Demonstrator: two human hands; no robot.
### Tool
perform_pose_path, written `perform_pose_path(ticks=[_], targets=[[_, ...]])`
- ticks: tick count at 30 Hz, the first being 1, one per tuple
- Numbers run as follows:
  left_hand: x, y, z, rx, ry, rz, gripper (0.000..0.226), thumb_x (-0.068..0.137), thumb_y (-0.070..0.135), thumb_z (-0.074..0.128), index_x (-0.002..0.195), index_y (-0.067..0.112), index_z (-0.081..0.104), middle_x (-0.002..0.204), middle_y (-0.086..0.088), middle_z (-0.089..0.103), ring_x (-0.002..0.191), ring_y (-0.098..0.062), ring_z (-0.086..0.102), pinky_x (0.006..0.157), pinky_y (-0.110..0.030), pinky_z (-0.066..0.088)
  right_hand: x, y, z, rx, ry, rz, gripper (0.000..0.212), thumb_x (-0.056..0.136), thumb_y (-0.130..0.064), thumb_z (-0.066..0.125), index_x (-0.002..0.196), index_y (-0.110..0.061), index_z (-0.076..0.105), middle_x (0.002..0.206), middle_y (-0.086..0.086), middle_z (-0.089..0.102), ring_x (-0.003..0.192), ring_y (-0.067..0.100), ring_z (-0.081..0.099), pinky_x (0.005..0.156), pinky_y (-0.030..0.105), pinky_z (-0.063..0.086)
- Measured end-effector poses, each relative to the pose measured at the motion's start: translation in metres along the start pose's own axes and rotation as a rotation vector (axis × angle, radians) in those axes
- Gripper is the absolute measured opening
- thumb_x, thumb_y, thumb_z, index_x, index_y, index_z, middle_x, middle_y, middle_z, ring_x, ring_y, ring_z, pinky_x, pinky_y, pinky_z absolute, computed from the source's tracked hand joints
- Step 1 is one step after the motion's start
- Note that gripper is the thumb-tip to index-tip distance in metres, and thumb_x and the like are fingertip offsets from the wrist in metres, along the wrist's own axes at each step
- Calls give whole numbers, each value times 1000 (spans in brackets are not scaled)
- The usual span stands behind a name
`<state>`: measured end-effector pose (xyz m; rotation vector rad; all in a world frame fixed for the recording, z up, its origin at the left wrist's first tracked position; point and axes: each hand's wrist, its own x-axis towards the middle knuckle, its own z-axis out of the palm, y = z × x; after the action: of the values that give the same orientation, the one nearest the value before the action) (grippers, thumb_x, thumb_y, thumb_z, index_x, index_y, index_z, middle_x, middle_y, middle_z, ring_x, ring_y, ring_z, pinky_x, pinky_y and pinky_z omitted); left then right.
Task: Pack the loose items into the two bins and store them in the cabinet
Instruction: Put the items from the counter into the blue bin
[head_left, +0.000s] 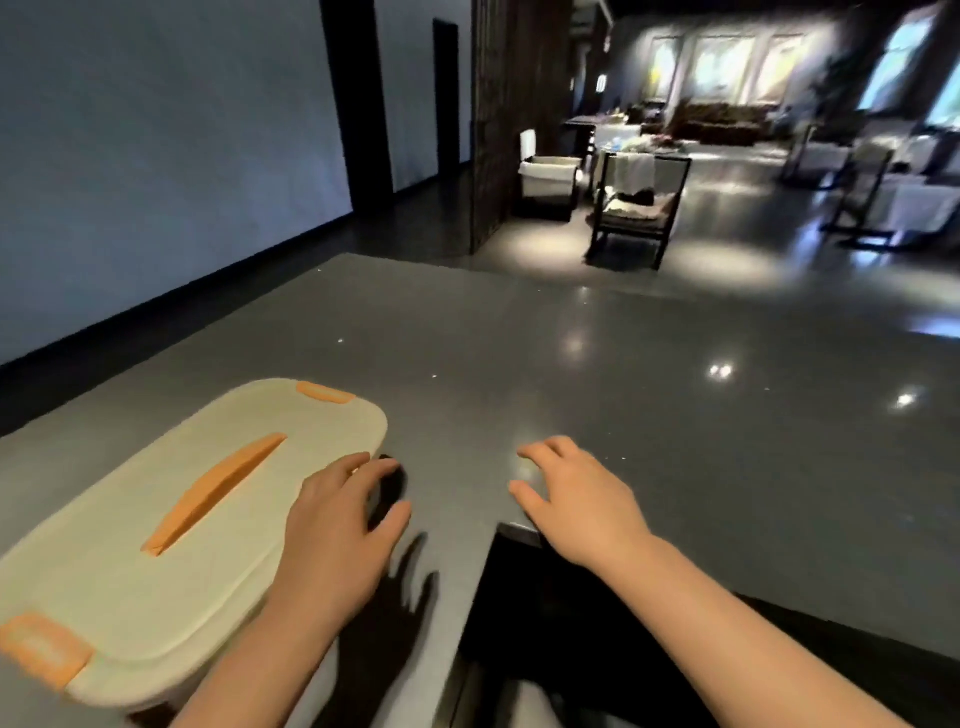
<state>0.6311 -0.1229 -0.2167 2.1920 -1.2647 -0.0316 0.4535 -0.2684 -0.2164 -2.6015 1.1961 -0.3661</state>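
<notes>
Both hands spread, holding nothing: left hand (337, 525) steadies the lidded cream plastic bin with orange handle (208, 493); right hand (576, 499) braces on the grey tabletop (623, 364) near its front edge.

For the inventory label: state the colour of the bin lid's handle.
Orange, on a cream lid; the handle shows in the head view.

The bin (171, 499) looks matt cream plastic with orange clips; the countertop (597, 364) is glossy grey.
</notes>
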Motion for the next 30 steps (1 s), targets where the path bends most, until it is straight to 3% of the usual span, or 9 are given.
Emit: perform_pose_path(ticks=[4,10,13,22,30], targets=[[4,70,46,-72,-139,186,50,81,50,53,123,26,60,134,-1,52,128,-21,41,107,-34,28,-54,68,-40,-77,69,203,44,96,-47,42,137,-31,42,138,-5,41,126,19,43,91,34,45],[-18,207,123,-204,-285,488,38,88,36,61,125,30,57,138,6,45,129,-16,34,106,-28,23,-153,166,-88,-127,159,516,45,96,-48,43,138,-29,40,137,-4,41,125,19,43,85,35,48],[-34,281,158,-223,-370,614,44,83,48,52,122,30,59,136,5,48,128,-18,38,106,-31,27,-207,215,-114,-148,185,658,46,96,-48,43,137,-30,40,136,-4,41,123,19,44,83,35,48],[-138,492,265,-334,-608,928,36,88,38,59,123,31,57,134,9,48,129,-13,37,104,-26,26,-369,349,-175,-223,239,1056,47,94,-49,45,137,-29,41,137,-2,43,127,21,41,92,35,47],[-213,638,326,-382,-797,1143,36,89,37,55,125,31,55,134,9,47,129,-13,35,104,-28,26,-472,432,-225,-231,341,1325,46,94,-48,45,136,-32,42,135,-5,45,121,18,46,84,34,47]])
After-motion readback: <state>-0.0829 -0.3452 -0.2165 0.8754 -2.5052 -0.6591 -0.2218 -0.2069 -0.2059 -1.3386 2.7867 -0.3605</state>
